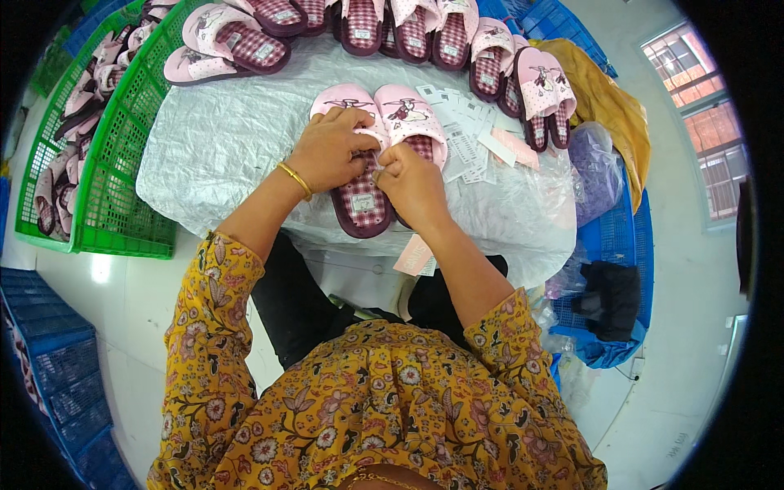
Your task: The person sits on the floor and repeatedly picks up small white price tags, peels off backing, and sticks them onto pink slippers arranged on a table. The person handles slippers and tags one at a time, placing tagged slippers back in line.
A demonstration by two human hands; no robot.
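Note:
A pair of pink slippers with dark checked insoles lies side by side on the wrapped work surface in front of me, toes pointing away. My left hand point(333, 151) is closed on the opening edge of the left slipper point(362, 200), thumb and fingers bent at its upper. Pressed close beside it, my right hand point(412, 184) pinches between the two slippers; its fingertips hide what they hold. The right slipper point(412, 114) is partly covered by that hand. Below my right wrist hangs a pink and white tag point(416, 255); its attachment is hidden.
Several finished-looking slippers point(359, 28) line the far edge of the plastic-covered surface point(220, 155). Loose paper tags point(465, 131) lie to the right. A green crate point(122, 163) of slippers stands left. Blue crates point(641, 245) and a purple plastic bag point(596, 171) are at right.

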